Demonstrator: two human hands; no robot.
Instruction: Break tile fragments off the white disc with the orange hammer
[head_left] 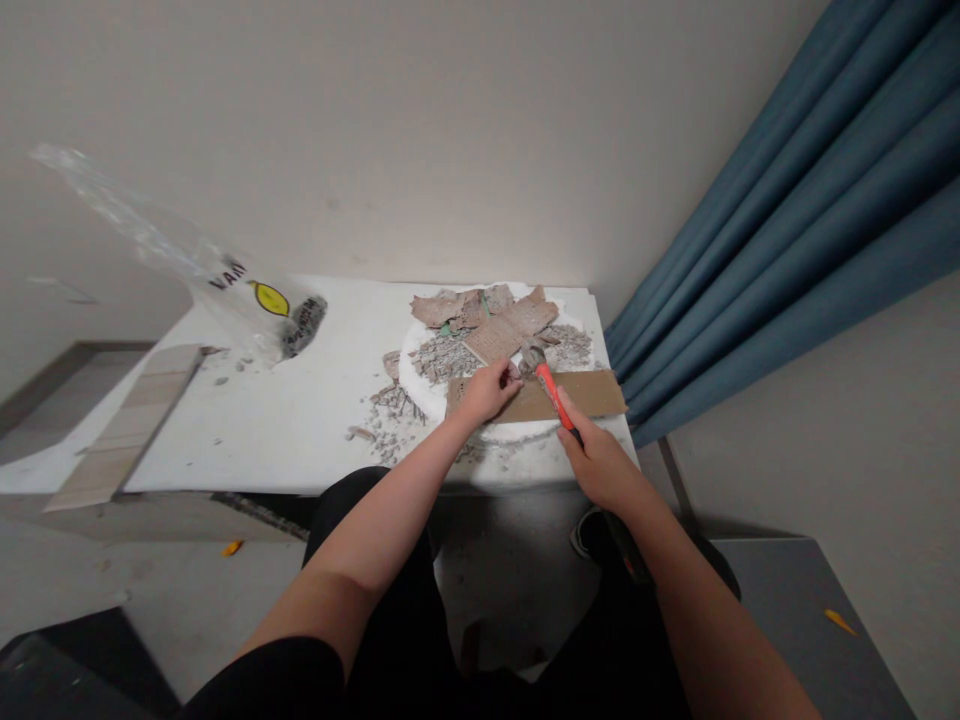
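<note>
Head view: hammer (553, 392) head-end away from hands

I am in a plain indoor room used as a makeshift work corner rather than a fitted workshop: bare pale walls, a blue curtain (787, 200) at my right and a low white table (285, 420) against the wall. Broken tile pieces (495, 320) and grey rubble (390, 410) litter the table, spare tile strips (127, 420) lean at its left edge, and a clear plastic bag (225, 290) lies there too.
</note>
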